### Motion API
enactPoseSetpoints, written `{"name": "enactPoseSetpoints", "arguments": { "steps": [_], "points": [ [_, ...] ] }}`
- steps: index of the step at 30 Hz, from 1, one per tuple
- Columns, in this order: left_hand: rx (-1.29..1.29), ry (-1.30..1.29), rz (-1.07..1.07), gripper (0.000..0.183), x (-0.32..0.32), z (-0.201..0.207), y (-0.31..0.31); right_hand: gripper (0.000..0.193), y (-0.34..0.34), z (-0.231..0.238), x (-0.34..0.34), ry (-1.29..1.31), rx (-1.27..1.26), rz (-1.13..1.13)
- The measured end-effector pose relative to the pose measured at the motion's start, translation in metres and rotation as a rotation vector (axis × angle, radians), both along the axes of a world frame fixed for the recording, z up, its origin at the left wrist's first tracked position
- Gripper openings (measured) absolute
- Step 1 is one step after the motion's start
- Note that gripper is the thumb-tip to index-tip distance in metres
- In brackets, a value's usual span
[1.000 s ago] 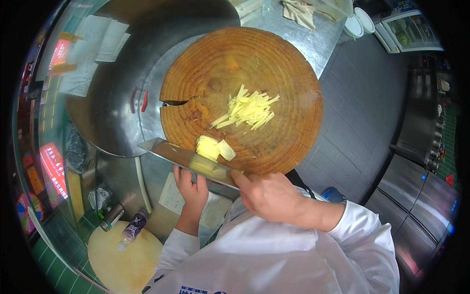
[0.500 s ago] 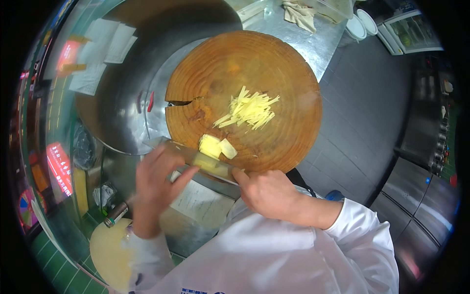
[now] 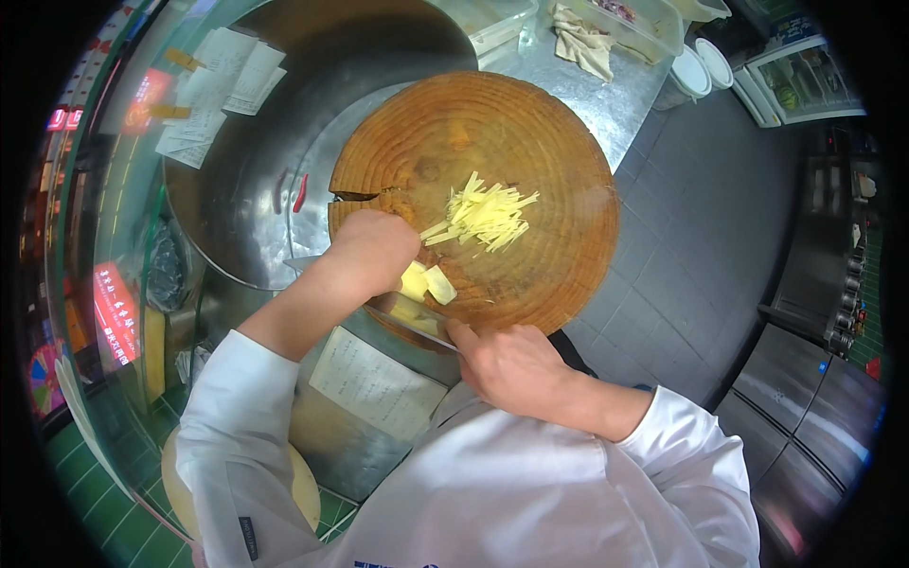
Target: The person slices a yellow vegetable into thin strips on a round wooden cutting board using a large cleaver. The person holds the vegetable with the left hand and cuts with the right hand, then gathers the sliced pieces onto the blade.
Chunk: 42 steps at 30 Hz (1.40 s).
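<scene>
My right hand point(image 3: 511, 367) grips a cleaver at the near edge of a round wooden chopping block point(image 3: 559, 142). The wide blade of the cleaver point(image 3: 413, 317) points left, and its far end shows beyond my left wrist. My left hand point(image 3: 377, 248) is curled over the block's left side, above the blade; its fingertips are hidden beneath it. Beside it lie pale yellow slices point(image 3: 438, 284) that look like ginger. A loose heap of thin shreds point(image 3: 483, 213) of the same yellow sits mid-block.
Behind and left of the block is a large metal basin point(image 3: 237, 204) with a red chili point(image 3: 300, 193) in it. Paper slips point(image 3: 222, 80) hang at a glass panel. A cloth point(image 3: 580, 43) and a plastic tub point(image 3: 644, 33) stand at the back. Written paper point(image 3: 377, 383) lies below the block.
My left hand has moved from the blade's left side up and right, over the block beside the slices. My right hand and the cleaver stay nearly in place.
</scene>
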State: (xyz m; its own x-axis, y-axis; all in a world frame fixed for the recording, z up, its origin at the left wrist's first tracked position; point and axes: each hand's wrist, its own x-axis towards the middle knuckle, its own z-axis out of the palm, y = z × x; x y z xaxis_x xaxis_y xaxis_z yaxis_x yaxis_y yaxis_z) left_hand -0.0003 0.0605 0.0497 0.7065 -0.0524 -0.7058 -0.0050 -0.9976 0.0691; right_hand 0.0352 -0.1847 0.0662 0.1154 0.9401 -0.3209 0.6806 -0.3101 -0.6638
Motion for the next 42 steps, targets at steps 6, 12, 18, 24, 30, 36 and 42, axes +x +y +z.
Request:
{"name": "enactPoseSetpoints", "arguments": {
  "steps": [6, 12, 18, 24, 30, 36, 42],
  "points": [
    [-0.041, -0.134, 0.093, 0.023, -0.006, 0.021, 0.004, 0.043, 0.000, 0.002, -0.002, 0.002, 0.051, -0.001],
    [-0.325, -1.235, 0.498, 0.017, -0.064, 0.081, 0.012, 0.046, -0.002, 0.019, 0.005, 0.057, 0.063, -0.069],
    [-0.367, -1.400, 0.999, 0.020, -0.167, -0.026, -0.048, 0.052, -0.023, 0.034, 0.005, 0.048, 0.113, -0.115],
    [-0.356, -1.265, 1.130, 0.030, -0.157, -0.095, -0.106, 0.053, -0.037, 0.050, 0.004, -0.018, 0.030, -0.029],
    [-0.305, -1.230, 1.062, 0.031, -0.165, -0.110, -0.106, 0.056, -0.058, 0.053, 0.002, -0.033, -0.004, 0.038],
    [-0.274, -1.276, 1.012, 0.026, -0.165, -0.114, -0.106, 0.060, -0.069, 0.051, 0.004, -0.025, 0.004, 0.032],
    [-0.269, -1.287, 1.025, 0.024, -0.168, -0.121, -0.106, 0.059, -0.071, 0.048, 0.005, -0.001, -0.004, 0.030]
  ]
}}
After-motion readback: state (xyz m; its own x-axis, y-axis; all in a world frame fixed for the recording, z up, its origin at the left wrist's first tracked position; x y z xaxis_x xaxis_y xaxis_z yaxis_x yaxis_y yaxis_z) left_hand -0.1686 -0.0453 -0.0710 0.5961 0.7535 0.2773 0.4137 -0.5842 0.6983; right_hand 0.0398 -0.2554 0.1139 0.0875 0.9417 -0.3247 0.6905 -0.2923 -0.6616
